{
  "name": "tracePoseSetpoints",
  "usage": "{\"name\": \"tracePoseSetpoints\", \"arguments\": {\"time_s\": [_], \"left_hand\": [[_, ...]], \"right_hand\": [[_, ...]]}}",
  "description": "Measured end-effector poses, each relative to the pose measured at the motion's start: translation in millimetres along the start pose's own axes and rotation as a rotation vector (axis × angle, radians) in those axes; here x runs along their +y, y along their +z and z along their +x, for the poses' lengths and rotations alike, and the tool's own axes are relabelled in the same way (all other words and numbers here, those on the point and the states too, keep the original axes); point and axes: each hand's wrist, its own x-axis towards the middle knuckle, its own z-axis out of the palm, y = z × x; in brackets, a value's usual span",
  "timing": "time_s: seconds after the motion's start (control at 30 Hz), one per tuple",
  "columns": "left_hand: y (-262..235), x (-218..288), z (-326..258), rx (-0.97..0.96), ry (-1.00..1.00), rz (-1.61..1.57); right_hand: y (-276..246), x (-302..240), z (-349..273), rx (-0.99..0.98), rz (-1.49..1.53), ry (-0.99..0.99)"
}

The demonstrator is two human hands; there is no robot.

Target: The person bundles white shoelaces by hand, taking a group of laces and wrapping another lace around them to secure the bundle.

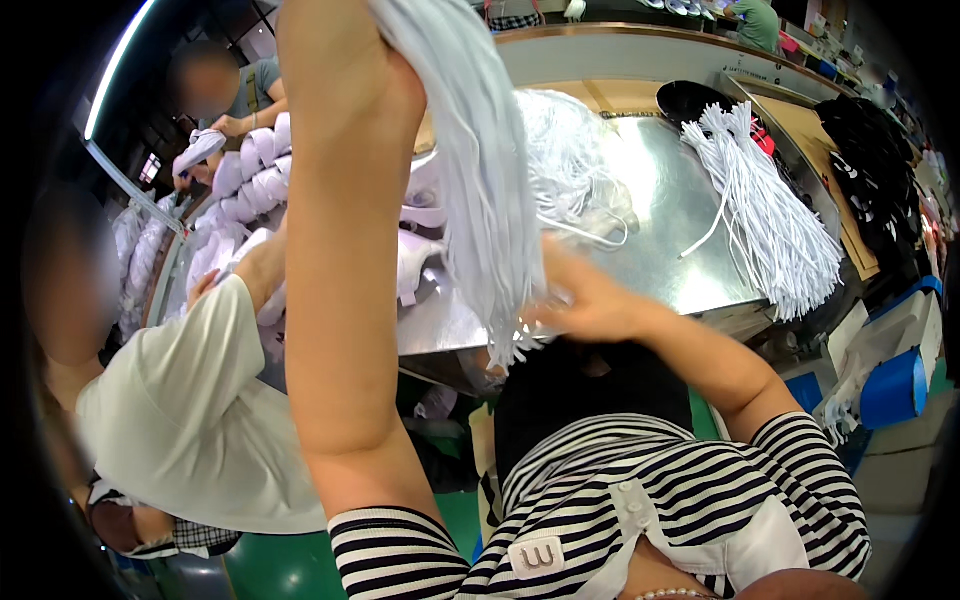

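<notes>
Raised left arm (345, 250) is filling the foreground, and the left hand is sitting past the top of the view, so I can't tell what those fingers are doing. Long bundle of white laces (480, 180) is hanging right beside that arm, with its loose ends dangling around the near edge of the metal table (665, 175). The right hand (590, 300) is showing up blurry by those ends; honestly can't tell if its fingers are closing on strands or just brushing them.

Looks to me like a straightening step, the right hand tending the tails while the bundle is hanging from above. I'm guessing the next move is calling for a firm hold up top and a light downward stroke, so nothing is snagging.

Room-wise, some open shiny metal is showing between the loose lace heap (565, 150) and the second lace bunch (765, 210) lying off to the right. Left side is tighter: pale shoe pieces (268, 190) are crowding the tabletop, and a co-worker in a cream top (190, 400) is working close to that arm.
</notes>
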Motion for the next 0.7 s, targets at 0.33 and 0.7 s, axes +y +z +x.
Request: {"name": "tracePoseSetpoints", "arguments": {"time_s": [0.33,0.7], "left_hand": [[-25,36,-38,0.106,-0.296,0.205],[-43,-43,-172,0.055,-0.886,0.351]], "right_hand": [[13,69,-116,-1.047,0.001,0.367],[-63,-43,14,0.112,0.001,0.077]]}}
